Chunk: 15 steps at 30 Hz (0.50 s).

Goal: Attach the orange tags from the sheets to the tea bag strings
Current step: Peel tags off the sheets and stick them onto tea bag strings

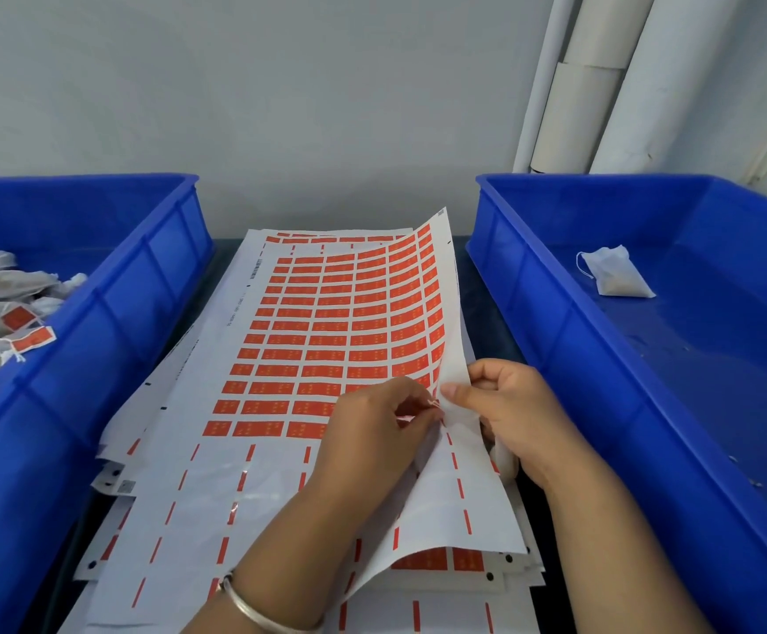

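A white sheet (281,350) with rows of orange tags lies on top of a stack of sheets between two blue bins. Its right edge is lifted and curled up. My right hand (514,414) pinches that raised edge, and something white, hard to tell what, shows under its palm. My left hand (372,427) pinches an orange tag (420,409) at the sheet's right side, close to the right thumb. The near part of the sheet has bare white backing with only orange dashes.
A blue bin (112,313) on the left holds several tea bags, some with orange tags. A blue bin (537,304) on the right holds one untagged tea bag (619,272). White pipes (601,84) stand against the wall behind.
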{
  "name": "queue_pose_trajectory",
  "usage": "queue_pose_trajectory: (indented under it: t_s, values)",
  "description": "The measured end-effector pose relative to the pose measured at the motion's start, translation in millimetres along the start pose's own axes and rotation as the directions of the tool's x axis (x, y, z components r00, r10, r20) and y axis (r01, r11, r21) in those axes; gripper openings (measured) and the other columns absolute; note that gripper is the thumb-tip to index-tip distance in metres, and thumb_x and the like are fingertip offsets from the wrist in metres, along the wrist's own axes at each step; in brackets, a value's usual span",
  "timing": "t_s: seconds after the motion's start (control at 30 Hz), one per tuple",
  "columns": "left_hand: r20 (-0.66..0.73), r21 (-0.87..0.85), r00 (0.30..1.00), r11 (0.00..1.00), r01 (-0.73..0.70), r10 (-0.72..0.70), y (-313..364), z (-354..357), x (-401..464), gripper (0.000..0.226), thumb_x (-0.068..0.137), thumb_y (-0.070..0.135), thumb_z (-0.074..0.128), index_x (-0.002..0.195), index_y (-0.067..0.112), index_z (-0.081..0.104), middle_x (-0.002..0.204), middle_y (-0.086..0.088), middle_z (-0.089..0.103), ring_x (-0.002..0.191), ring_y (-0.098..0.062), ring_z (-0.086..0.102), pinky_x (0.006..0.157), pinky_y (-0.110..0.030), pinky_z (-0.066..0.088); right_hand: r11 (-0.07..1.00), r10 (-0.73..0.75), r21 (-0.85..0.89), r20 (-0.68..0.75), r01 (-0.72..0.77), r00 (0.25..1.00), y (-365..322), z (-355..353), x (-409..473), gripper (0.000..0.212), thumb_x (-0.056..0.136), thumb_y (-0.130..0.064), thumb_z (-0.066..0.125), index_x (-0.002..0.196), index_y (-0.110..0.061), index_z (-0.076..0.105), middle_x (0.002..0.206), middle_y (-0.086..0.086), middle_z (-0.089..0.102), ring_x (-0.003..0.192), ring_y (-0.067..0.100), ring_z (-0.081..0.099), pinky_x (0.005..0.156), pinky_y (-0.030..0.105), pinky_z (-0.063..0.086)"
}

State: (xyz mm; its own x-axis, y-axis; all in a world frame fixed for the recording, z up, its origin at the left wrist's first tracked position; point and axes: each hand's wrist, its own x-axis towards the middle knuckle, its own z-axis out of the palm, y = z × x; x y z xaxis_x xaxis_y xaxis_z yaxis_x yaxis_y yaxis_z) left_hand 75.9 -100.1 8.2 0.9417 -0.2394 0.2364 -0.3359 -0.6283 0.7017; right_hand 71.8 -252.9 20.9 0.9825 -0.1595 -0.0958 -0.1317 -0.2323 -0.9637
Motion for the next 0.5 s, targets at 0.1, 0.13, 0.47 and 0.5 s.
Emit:
queue_pose_trajectory:
  t_s: [0.1, 0.13, 0.47, 0.5]
  values:
    - [0.026, -0.02, 1.0, 1.0, -0.002, 0.003, 1.3, -0.8, 1.0, 0.019, 0.084, 0.03, 0.067, 0.084, 0.042, 0.053, 0.079, 0.03, 0.051, 0.066, 0.009, 0.053, 0.066, -0.002, 0.035, 1.0, 0.012, 0.021, 0.018, -0.012, 1.0, 0.3, -0.4, -0.2, 0.001, 0.084, -0.027, 0.069, 0.085, -0.028, 0.068, 0.08, -0.02, 0.072, 0.074, 0.003, 0.07, 0.062, 0.019, 0.052]
    - [0.032, -0.028, 0.999, 1.0, -0.002, 0.003, 1.7, -1.1, 1.3, 0.022, 0.084, 0.03, 0.067, 0.082, 0.044, 0.05, 0.079, 0.031, 0.051, 0.068, 0.008, 0.054, 0.067, -0.002, 0.036, 0.999, 0.014, 0.031, 0.03, -0.015, 0.999, 0.3, -0.7, -0.4, 0.002, 0.085, -0.027, 0.069, 0.086, -0.027, 0.068, 0.081, -0.019, 0.072, 0.074, 0.003, 0.07, 0.062, 0.02, 0.053]
    - [0.044, -0.051, 0.998, 0.998, -0.047, 0.049, -1.4, -0.3, 2.8, 0.033, 0.085, 0.026, 0.066, 0.071, 0.049, 0.045, 0.075, 0.036, 0.048, 0.071, 0.007, 0.055, 0.065, -0.002, 0.035, 0.998, 0.009, 0.067, 0.077, -0.014, 0.997, 0.6, -1.0, -1.6, 0.004, 0.085, -0.025, 0.068, 0.089, -0.027, 0.067, 0.082, -0.022, 0.072, 0.073, 0.0, 0.07, 0.051, 0.011, 0.049]
    - [0.05, -0.052, 0.997, 0.997, -0.05, 0.052, -1.7, -0.7, 3.2, 0.033, 0.086, 0.026, 0.065, 0.071, 0.049, 0.045, 0.076, 0.037, 0.048, 0.071, 0.008, 0.054, 0.065, -0.002, 0.034, 0.998, 0.008, 0.068, 0.082, -0.014, 0.997, 0.6, -0.8, -1.5, 0.005, 0.085, -0.025, 0.068, 0.089, -0.027, 0.067, 0.081, -0.022, 0.072, 0.073, 0.0, 0.07, 0.05, 0.011, 0.049]
